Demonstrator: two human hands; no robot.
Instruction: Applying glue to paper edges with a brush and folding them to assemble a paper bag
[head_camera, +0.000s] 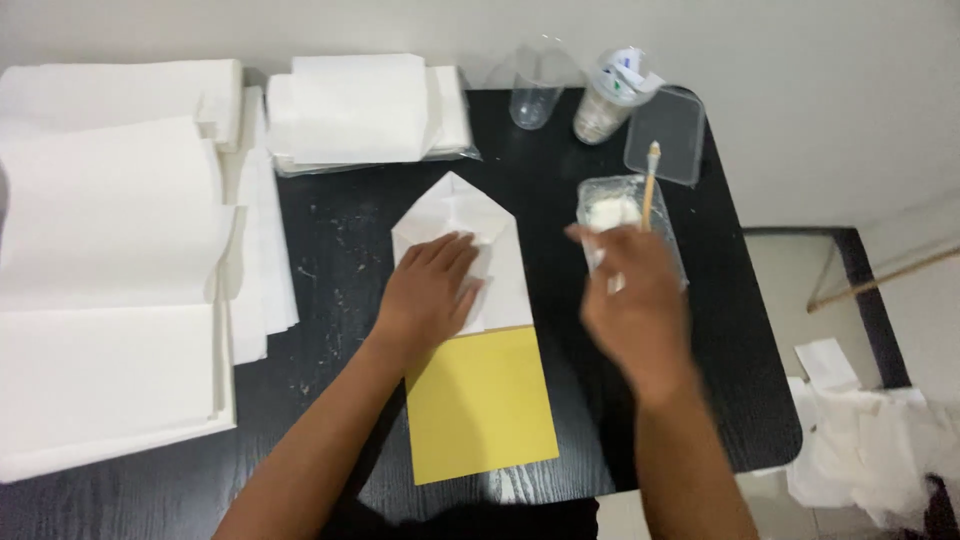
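A white folded paper (462, 215) with a pointed top lies on the black table (330, 250), its lower end over a yellow sheet (480, 405). My left hand (430, 290) presses flat on the white paper. My right hand (635, 300) is blurred and holds a thin wooden-handled brush (650, 185) upright over a small clear tub of white paste (612, 212).
Stacks of white paper (110, 270) cover the table's left side, and a wrapped pack of white sheets (365, 110) lies at the back. A clear cup (535, 90), a lidded cup (610, 100) and a clear lid (668, 135) stand at the back right. Crumpled paper (870, 440) lies on the floor.
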